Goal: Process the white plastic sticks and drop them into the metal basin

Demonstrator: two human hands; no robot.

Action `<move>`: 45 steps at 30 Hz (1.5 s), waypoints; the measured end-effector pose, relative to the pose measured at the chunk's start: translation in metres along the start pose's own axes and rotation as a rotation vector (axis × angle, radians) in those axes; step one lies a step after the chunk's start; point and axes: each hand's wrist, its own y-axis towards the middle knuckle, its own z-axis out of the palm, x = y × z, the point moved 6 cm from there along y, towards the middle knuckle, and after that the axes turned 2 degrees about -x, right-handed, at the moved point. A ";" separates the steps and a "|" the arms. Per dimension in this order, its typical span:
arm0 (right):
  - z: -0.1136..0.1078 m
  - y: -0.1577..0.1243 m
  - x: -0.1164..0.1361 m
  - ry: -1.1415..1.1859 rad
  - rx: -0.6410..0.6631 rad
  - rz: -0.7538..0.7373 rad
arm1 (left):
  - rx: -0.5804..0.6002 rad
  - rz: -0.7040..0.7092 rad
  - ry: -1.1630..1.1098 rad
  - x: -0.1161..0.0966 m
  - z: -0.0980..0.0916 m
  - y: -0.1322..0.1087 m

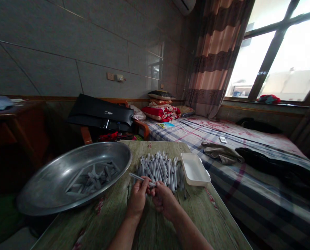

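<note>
Head view. Reference landmark for all positions: the pen pile (158, 170), a heap of slim, pale tubes on the tabletop (113, 222).

1. Workpiece. One slim, clear pen tube (136, 176) is at the near side of the pen pile, toward its left edge. From this angle I cannot tell whether the tube touches the pile. Its long axis runs crosswise and slightly oblique: the free end points left and away from me, the other end right and toward me.

2. Left hand. My left hand (138, 194), at the near-left of the pen pile, pinches the tube between thumb and fingers. The exposed length projects leftward past these fingertips, so this hand is nearer to the free end.

3. Right hand. My right hand (164, 198), directly on the near side of the pen pile, has its fingers curled closed around the opposite end of the tube. The fingers partly hide that end, so its shape is not readable. The tube thus lies across the gap between both hands, leftward from the right hand.

4. Surroundings. Left of the pen pile: a large metal basin (48, 187) with loose pale pieces (92, 180) inside. Just right of the pen pile: a white open box (194, 166). Farther right: a bed (214, 137) with a checked cover.
</note>
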 end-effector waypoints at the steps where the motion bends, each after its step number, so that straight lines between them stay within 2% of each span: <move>1: -0.001 0.001 -0.002 -0.013 -0.015 0.031 | -0.005 0.000 0.000 0.001 0.000 0.000; 3: -0.005 0.002 -0.003 -0.058 -0.053 0.034 | -0.018 -0.002 -0.015 0.002 -0.001 0.000; 5: -0.007 0.002 0.001 -0.081 -0.071 -0.027 | -0.028 0.000 -0.027 0.003 -0.001 0.000; 7: -0.004 0.000 0.005 -0.048 -0.045 -0.070 | -0.025 0.014 -0.015 0.002 -0.001 0.000; 11: 0.003 -0.003 0.004 0.070 0.018 0.009 | -0.015 0.036 0.013 -0.002 0.000 0.000; 15: 0.001 -0.001 -0.003 0.007 0.013 0.059 | -0.027 0.036 0.019 -0.002 0.000 0.000; 19: -0.003 0.001 -0.001 -0.016 0.009 -0.028 | -0.096 0.089 0.078 -0.005 -0.007 0.000; 24: -0.001 -0.001 0.001 0.066 0.048 0.037 | -0.237 0.177 0.083 -0.012 -0.024 -0.002; 28: 0.006 -0.005 -0.001 0.020 0.078 0.117 | -0.218 0.207 0.098 -0.011 -0.025 0.001; 32: 0.011 -0.010 0.000 -0.079 0.099 0.066 | -0.189 0.228 0.106 -0.011 -0.022 0.001; 35: 0.013 -0.014 -0.002 -0.080 0.250 0.075 | -0.180 0.175 -0.023 -0.012 -0.019 -0.001; 38: 0.014 -0.021 -0.009 -0.196 0.500 0.193 | -0.149 0.111 -0.176 -0.014 -0.013 -0.004; 40: 0.010 -0.025 -0.013 -0.337 0.600 0.289 | -0.125 0.075 -0.244 -0.016 -0.009 -0.006; 42: 0.005 -0.028 -0.014 -0.447 0.615 0.347 | -0.102 0.048 -0.299 -0.016 -0.007 -0.007; 45: 0.002 -0.029 -0.009 -0.526 0.580 0.357 | -0.065 0.007 -0.402 -0.017 -0.005 -0.006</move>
